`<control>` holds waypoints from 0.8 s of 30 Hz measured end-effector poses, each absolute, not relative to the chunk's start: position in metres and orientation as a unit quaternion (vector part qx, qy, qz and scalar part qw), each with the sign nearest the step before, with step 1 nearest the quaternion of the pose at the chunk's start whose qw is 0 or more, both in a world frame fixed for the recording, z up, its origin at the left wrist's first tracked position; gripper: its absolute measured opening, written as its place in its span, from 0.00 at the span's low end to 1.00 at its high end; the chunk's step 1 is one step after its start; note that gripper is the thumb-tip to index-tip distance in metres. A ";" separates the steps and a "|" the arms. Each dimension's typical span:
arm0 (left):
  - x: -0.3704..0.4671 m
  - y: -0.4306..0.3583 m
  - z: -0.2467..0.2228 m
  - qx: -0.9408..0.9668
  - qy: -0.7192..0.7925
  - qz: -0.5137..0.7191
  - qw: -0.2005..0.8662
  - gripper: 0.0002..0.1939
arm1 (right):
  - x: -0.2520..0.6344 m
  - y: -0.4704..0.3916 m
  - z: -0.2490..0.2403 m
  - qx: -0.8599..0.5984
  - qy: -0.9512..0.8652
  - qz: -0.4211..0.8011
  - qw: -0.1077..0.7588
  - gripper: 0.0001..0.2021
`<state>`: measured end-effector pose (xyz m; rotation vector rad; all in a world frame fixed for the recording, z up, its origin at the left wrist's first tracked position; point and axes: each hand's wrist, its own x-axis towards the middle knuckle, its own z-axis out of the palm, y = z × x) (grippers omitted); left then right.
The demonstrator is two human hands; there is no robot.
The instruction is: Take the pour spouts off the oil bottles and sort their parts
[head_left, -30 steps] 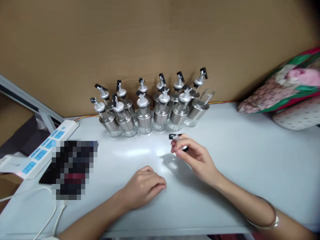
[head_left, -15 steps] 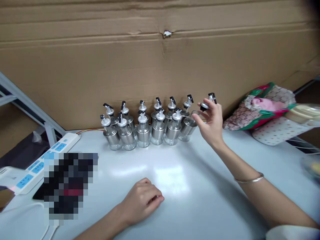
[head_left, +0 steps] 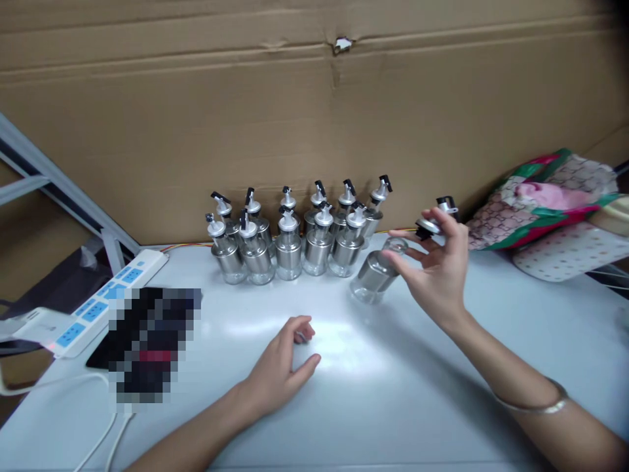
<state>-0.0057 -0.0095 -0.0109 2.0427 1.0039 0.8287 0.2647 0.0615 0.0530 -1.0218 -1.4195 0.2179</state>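
My right hand (head_left: 439,272) grips two things at once. Thumb and fingers pinch the neck of an open glass oil bottle (head_left: 374,272) with a metal sleeve, which tilts just above or on the table; I cannot tell which. Farther back in the same hand is a loose pourer cap (head_left: 431,223), silver with a black stopper and flip lid. My left hand (head_left: 282,367) is empty over the table front, thumb and fingers apart and curved. Several like bottles (head_left: 289,249), capped with pourers, stand upright in two rows behind it.
A cardboard wall (head_left: 275,118) rises behind the white table (head_left: 393,419). On the left lie a power strip (head_left: 105,305), a dark blurred-out device (head_left: 147,347) and white cables (head_left: 114,439). A patterned bag (head_left: 535,203) stands at the right.
My right hand has drawn the open bottle out of the row, toward me, still holding the pourer cap. My left hand has opened from a loose fist and turned.
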 end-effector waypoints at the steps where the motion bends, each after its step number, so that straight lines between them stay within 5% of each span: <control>1: -0.006 -0.009 -0.012 0.777 0.398 0.316 0.371 0.27 | 0.257 0.054 0.053 -0.441 -0.633 0.101 0.629 0.37; 10: -0.004 -0.005 -0.017 0.735 0.409 0.285 0.459 0.43 | 0.197 0.015 0.056 -0.320 -0.730 0.194 0.572 0.44; 24: -0.001 0.000 -0.017 0.779 0.408 0.261 0.398 0.35 | 0.190 0.008 0.058 -0.264 -0.748 0.304 0.527 0.45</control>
